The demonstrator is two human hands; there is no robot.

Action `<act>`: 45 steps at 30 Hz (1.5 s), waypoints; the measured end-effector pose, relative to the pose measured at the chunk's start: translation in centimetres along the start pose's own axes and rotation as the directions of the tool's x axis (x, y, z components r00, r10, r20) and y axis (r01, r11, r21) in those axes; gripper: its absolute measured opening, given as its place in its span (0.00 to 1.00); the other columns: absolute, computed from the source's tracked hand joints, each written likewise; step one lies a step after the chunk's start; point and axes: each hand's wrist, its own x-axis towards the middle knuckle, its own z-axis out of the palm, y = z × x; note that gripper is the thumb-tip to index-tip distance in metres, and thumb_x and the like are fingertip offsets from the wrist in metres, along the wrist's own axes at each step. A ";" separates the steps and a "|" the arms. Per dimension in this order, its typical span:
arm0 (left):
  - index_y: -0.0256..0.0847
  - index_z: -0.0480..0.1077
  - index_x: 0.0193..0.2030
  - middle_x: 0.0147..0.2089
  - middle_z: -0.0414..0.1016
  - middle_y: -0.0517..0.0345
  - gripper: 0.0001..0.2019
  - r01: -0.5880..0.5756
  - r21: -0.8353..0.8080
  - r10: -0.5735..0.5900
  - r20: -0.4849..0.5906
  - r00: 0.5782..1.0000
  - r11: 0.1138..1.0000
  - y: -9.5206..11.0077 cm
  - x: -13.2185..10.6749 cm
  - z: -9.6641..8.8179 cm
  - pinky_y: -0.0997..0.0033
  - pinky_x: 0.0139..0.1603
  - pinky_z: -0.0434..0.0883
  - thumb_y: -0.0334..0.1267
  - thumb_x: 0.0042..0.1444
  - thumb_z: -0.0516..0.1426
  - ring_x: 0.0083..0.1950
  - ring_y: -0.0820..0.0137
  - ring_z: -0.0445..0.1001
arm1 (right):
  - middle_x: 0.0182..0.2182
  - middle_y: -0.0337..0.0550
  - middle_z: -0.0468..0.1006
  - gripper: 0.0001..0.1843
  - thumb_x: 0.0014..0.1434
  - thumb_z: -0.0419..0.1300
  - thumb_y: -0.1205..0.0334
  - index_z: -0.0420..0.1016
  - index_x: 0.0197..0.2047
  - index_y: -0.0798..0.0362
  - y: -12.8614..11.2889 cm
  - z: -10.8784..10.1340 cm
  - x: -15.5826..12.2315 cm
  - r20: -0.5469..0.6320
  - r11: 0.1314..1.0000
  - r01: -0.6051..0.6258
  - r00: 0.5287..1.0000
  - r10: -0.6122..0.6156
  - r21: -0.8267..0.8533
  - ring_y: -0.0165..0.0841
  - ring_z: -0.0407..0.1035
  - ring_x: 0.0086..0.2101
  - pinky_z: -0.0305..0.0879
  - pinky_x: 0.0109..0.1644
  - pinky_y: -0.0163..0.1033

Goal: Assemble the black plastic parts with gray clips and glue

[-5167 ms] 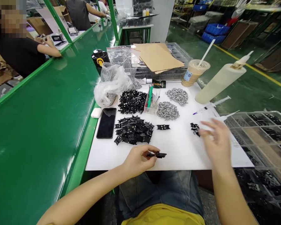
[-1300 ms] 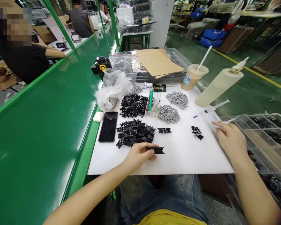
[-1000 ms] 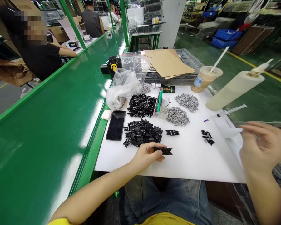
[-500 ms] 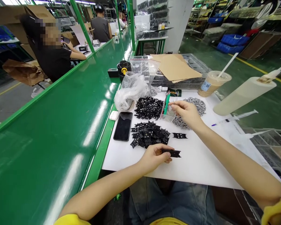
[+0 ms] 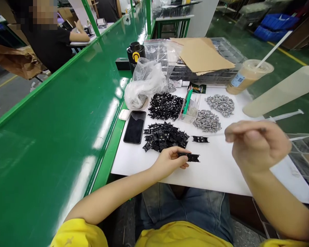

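My left hand (image 5: 170, 161) grips a flat black plastic part (image 5: 193, 157) with notched ends, held just over the white work surface near its front edge. My right hand (image 5: 257, 144) is raised at the right, closer to the camera, with its fingers curled closed. A tiny dark spot shows at those fingers, too small to name. A single black part (image 5: 200, 139) lies beyond my left hand, beside a heap of similar black parts (image 5: 166, 137). Farther back are a pile of small black clips (image 5: 166, 106) and two piles of small grey pieces (image 5: 208, 121).
A clear box (image 5: 187, 116) holds green-handled tools. To the left lie a phone (image 5: 134, 127) and a white case (image 5: 124, 115), beside the green conveyor belt (image 5: 74, 113). A drink cup (image 5: 248, 77), a white cylinder (image 5: 285, 91) and a syringe (image 5: 285, 115) stand or lie at right.
My right hand has moved from the clear box to the right, up and towards the camera. My left hand still holds the black part. The camera view has tilted down.
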 end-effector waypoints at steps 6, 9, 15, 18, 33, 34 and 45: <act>0.34 0.72 0.38 0.26 0.74 0.61 0.17 -0.016 0.002 0.016 0.021 1.000 1.000 -0.2 0.2 -0.1 0.74 0.33 0.71 0.39 0.43 0.67 0.27 0.75 0.74 | 0.19 0.38 0.72 0.08 0.59 0.56 0.64 0.78 0.35 0.51 0.4 -0.4 -3.8 0.139 0.984 -0.149 0.981 0.135 0.097 0.29 0.64 0.21 0.59 0.24 0.37; 0.34 0.72 0.39 0.26 0.74 0.60 0.17 -0.017 0.017 0.016 0.021 1.000 1.000 -0.2 0.1 -0.1 0.73 0.33 0.72 0.40 0.44 0.66 0.27 0.75 0.74 | 0.19 0.38 0.73 0.08 0.60 0.57 0.63 0.78 0.35 0.51 0.8 -0.5 -4.0 0.153 0.980 -0.175 0.975 0.160 0.091 0.29 0.64 0.21 0.59 0.24 0.37; 0.34 0.72 0.40 0.27 0.74 0.60 0.16 -0.026 0.039 0.024 0.031 0.999 0.999 0.0 -0.1 -0.1 0.73 0.35 0.72 0.40 0.46 0.66 0.29 0.74 0.75 | 0.19 0.38 0.73 0.08 0.59 0.58 0.59 0.78 0.33 0.49 0.7 -0.8 -4.1 0.133 0.968 -0.248 0.961 0.241 0.040 0.30 0.65 0.20 0.60 0.24 0.38; 0.34 0.72 0.40 0.27 0.74 0.59 0.17 -0.025 0.042 0.024 0.032 0.999 0.999 -0.1 0.0 -0.1 0.74 0.35 0.72 0.41 0.45 0.66 0.29 0.74 0.75 | 0.19 0.38 0.73 0.08 0.59 0.58 0.58 0.78 0.33 0.49 0.7 -0.8 -4.1 0.131 0.959 -0.281 0.953 0.274 0.037 0.30 0.65 0.20 0.59 0.23 0.38; 0.34 0.71 0.37 0.26 0.74 0.60 0.16 0.023 0.026 -0.024 0.034 0.999 0.999 0.2 0.0 -0.2 0.72 0.34 0.73 0.42 0.45 0.66 0.28 0.74 0.74 | 0.20 0.40 0.74 0.10 0.60 0.54 0.62 0.77 0.38 0.49 0.6 -1.8 -4.0 0.379 0.985 0.031 0.920 -0.094 0.169 0.33 0.67 0.19 0.63 0.22 0.41; 0.34 0.71 0.37 0.25 0.74 0.60 0.16 0.029 0.024 -0.029 0.033 0.999 0.999 0.2 0.0 -0.2 0.72 0.34 0.72 0.41 0.45 0.66 0.28 0.74 0.74 | 0.20 0.40 0.75 0.10 0.60 0.54 0.62 0.77 0.39 0.50 0.7 -1.9 -4.1 0.406 0.986 0.045 0.908 -0.107 0.159 0.33 0.67 0.19 0.63 0.23 0.41; 0.33 0.71 0.37 0.24 0.74 0.60 0.14 0.044 0.012 -0.044 0.032 0.999 0.999 0.3 0.1 -0.1 0.74 0.32 0.72 0.39 0.45 0.65 0.26 0.75 0.74 | 0.17 0.38 0.74 0.09 0.60 0.54 0.60 0.77 0.37 0.47 0.3 -1.0 -3.6 0.448 0.989 0.076 0.885 -0.127 0.130 0.31 0.66 0.16 0.63 0.21 0.39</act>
